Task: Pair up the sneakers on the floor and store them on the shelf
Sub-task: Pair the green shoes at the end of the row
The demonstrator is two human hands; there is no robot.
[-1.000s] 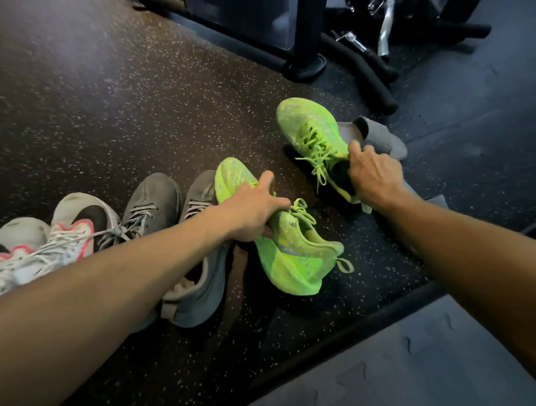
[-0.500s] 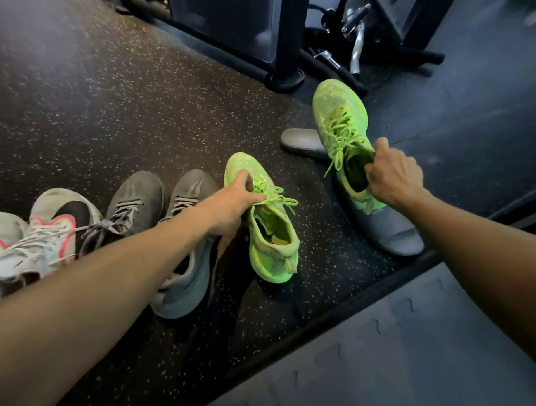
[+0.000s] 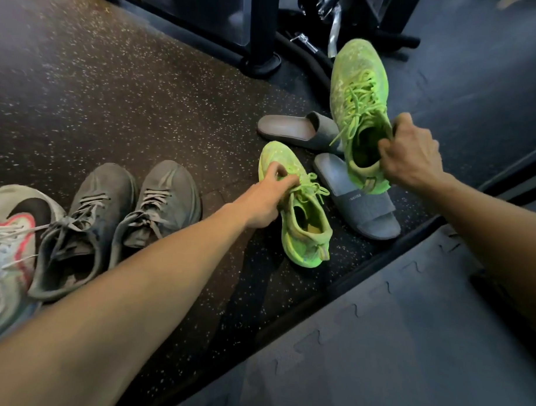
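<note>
Two neon green sneakers are in my hands. My left hand [image 3: 268, 199] grips one green sneaker [image 3: 302, 222] at its tongue and laces; that shoe stands upright on the speckled rubber floor. My right hand [image 3: 411, 156] holds the other green sneaker [image 3: 358, 93] by its heel collar, lifted above the floor with its toe pointing away. A pair of grey sneakers [image 3: 117, 215] stands side by side to the left. A white sneaker with red trim and a black patch [image 3: 13, 233] lies at the far left edge. No shelf is in view.
Two grey slides lie under and beside the lifted shoe, one [image 3: 296, 131] behind and one [image 3: 364, 203] in front. Black gym equipment with a post base [image 3: 261, 63] and cables stands at the back. A grey foam mat [image 3: 392, 344] covers the near right.
My right hand has lifted its green sneaker up off the grey slides and to the right. My left hand has turned the other green sneaker upright and set it down beside the grey pair.
</note>
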